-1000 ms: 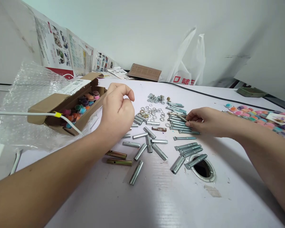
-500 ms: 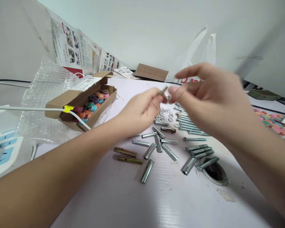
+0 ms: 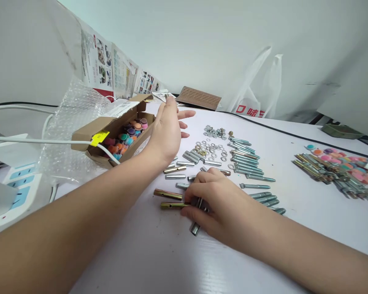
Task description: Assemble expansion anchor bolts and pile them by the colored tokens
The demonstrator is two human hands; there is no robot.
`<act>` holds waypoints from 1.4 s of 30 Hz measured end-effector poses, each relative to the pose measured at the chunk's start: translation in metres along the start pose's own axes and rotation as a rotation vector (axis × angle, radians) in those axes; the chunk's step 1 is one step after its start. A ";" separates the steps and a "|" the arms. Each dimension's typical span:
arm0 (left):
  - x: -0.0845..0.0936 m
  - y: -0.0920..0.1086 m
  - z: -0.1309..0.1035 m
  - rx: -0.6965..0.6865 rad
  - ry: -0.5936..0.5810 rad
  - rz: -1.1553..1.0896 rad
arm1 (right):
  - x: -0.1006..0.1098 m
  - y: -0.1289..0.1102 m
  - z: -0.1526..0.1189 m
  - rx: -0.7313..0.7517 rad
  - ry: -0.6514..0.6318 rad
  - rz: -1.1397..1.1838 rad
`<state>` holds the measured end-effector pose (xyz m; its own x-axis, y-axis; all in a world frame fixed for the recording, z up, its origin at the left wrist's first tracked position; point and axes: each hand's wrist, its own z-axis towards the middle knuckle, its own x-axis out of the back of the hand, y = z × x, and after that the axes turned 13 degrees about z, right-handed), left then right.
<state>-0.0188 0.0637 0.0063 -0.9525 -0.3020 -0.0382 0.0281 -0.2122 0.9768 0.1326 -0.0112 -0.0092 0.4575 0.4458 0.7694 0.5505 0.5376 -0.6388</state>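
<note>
A: What stands behind the table (image 3: 141,253)?
B: A pale wall (image 3: 202,49), with a white plastic bag (image 3: 253,102) in front of it and a black cable (image 3: 254,121) running along the back of the white tabletop.

A: And the right hand (image 3: 216,200)?
B: It is low over the tubes, thumb and forefinger curled around the near end of one gold tube (image 3: 171,206). A silver tube (image 3: 195,229) pokes out just below the thumb. I cannot tell whether the fingers are clamped on either.

A: The left hand (image 3: 168,134)?
B: It is raised beside the cardboard box (image 3: 85,132), which holds coloured caps (image 3: 129,140). Its thumb points up and some fingers are spread apart. A small dark bit shows at the thumb tip; whether it is pinched there, I cannot tell.

A: Where are the other metal parts?
B: The bolts (image 3: 247,166) lie in a column beyond the right hand, mostly side by side. Left of their far end are the washers (image 3: 213,147), with the nuts (image 3: 214,131) behind those. Well apart, at far right, a heap of metal pieces (image 3: 333,176) lies against more coloured caps.
</note>
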 end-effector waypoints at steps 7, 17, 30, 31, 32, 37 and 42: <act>0.002 -0.001 -0.010 0.061 -0.372 0.270 | 0.060 0.026 -0.021 0.020 0.274 0.275; 0.003 0.005 -0.024 0.046 -0.658 0.759 | 0.070 0.056 -0.019 -0.073 0.757 0.384; -0.003 0.009 -0.040 0.060 -0.724 0.462 | 0.043 0.040 -0.009 0.038 0.565 0.614; -0.004 0.009 -0.040 0.114 -0.754 0.394 | 0.039 0.036 -0.007 0.056 0.546 0.650; -0.004 0.010 -0.039 0.160 -0.772 0.336 | 0.037 0.033 -0.004 0.078 0.530 0.679; 0.001 0.012 -0.030 0.387 -0.800 0.124 | 0.035 0.022 0.000 0.188 0.595 0.630; 0.005 0.018 -0.021 0.474 -0.667 -0.127 | 0.030 0.019 -0.003 0.180 0.581 0.406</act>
<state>-0.0167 0.0390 0.0189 -0.9236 0.3447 -0.1675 -0.0807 0.2523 0.9643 0.1587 0.0099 0.0017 0.9254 0.2096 0.3156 0.1584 0.5426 -0.8249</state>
